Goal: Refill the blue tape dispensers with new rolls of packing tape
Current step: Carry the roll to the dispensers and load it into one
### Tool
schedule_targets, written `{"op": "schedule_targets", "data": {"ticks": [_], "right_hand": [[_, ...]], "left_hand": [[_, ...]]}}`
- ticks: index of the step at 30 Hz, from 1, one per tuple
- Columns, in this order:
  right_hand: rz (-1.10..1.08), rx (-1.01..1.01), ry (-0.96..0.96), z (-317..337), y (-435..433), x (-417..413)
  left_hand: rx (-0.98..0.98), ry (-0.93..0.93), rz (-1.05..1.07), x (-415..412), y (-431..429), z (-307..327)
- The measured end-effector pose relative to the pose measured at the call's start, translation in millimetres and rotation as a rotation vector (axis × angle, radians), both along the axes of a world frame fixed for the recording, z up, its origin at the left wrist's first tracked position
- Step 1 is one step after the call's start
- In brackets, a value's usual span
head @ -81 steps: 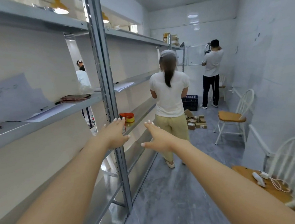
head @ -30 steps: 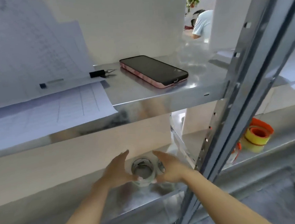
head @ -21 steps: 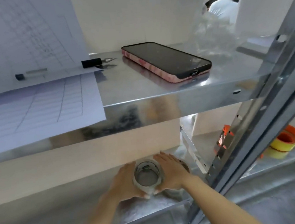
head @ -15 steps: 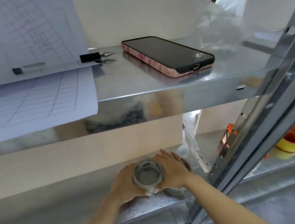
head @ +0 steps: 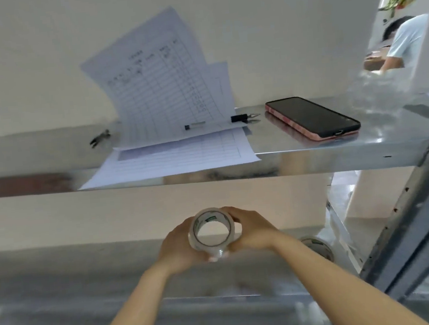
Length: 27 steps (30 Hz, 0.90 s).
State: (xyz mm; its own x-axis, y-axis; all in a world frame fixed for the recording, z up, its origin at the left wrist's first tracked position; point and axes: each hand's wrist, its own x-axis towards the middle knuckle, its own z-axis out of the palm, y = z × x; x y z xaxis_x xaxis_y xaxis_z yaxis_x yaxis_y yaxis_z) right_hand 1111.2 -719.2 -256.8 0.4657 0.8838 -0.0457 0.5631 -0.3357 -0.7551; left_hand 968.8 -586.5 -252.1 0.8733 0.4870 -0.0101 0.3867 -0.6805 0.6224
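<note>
A roll of clear packing tape (head: 215, 247) is held up between both hands above the lower metal shelf (head: 63, 279), its open core facing me. My left hand (head: 176, 246) grips the roll's left side and my right hand (head: 253, 232) grips its right side. Another tape roll (head: 318, 249) lies on the lower shelf to the right, partly hidden behind my right forearm. No blue tape dispenser is in view.
The upper shelf (head: 311, 157) carries printed sheets (head: 167, 114), a marker (head: 243, 117), a binder clip (head: 99, 138) and a phone (head: 313, 117) in a pink case. A slanted grey shelf upright (head: 415, 222) stands at the right. A person in a light shirt (head: 405, 42) is beyond the rack.
Both hands have lifted the tape roll off the lower shelf and drawn it toward me. My view has swung left, so the papers now sit in the middle.
</note>
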Motion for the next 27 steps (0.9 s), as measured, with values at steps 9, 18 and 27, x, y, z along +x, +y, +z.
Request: {"op": "schedule_targets", "data": {"ticks": [9, 18, 27], "right_hand": [[0.284, 0.129, 0.045, 47.2, 96.8, -113.5], [0.516, 0.194, 0.087, 77.7, 194.7, -261.3], [0.695, 0.195, 0.089, 103.9, 277.9, -399.0]], "left_hand": [[-0.161, -0.244, 0.344, -158.1, 61.2, 36.8], [-0.189, -0.388, 0.548, -330.6, 113.6, 66.5], [-0.171, -0.415, 0.708, -474.6, 158.4, 93.0]]}}
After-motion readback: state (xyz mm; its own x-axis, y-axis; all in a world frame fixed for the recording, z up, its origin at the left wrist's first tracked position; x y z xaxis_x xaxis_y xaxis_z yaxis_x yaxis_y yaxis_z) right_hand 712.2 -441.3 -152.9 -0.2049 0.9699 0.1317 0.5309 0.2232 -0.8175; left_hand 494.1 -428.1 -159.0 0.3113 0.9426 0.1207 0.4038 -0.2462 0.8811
